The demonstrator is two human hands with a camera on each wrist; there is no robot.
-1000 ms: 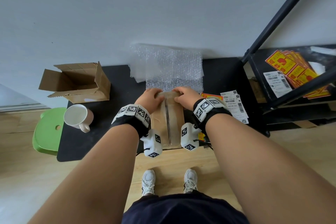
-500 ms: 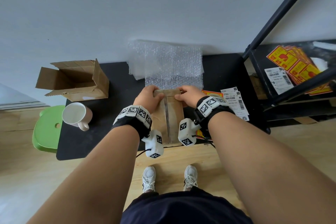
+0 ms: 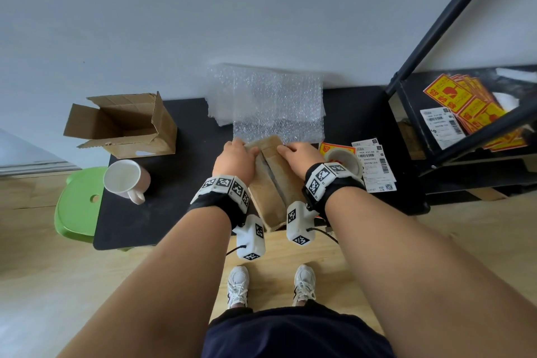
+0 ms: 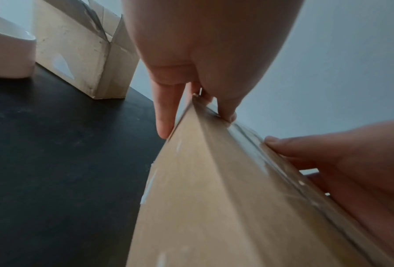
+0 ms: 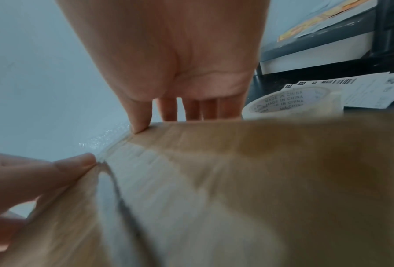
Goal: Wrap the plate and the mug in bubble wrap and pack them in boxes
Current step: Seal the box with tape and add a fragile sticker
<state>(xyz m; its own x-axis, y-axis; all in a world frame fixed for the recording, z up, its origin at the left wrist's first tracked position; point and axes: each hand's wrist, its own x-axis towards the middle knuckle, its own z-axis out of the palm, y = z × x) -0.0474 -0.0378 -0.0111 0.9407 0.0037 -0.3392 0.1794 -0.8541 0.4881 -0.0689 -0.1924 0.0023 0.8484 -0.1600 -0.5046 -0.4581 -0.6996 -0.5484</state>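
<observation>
Left hand [image 3: 236, 158] and right hand [image 3: 300, 154] are gripping the far edge of the taped box [image 3: 271, 183], thumbs pressing the tape flat | mug [image 3: 125, 179] is waiting unwrapped near the table's left edge

A closed brown cardboard box [image 3: 271, 180] with a strip of clear tape down its middle seam sits between the two hands, each gripping a far corner of it. Just beyond that grip, a sheet of clear bubble wrap [image 3: 267, 107] lies flat, its far edge rising against the wall. Well to the left of the grip, a white-lined pink mug [image 3: 126, 180] stands upright and unwrapped, handle toward the person, with an open cardboard box [image 3: 125, 125] on its side just past it.
</observation>
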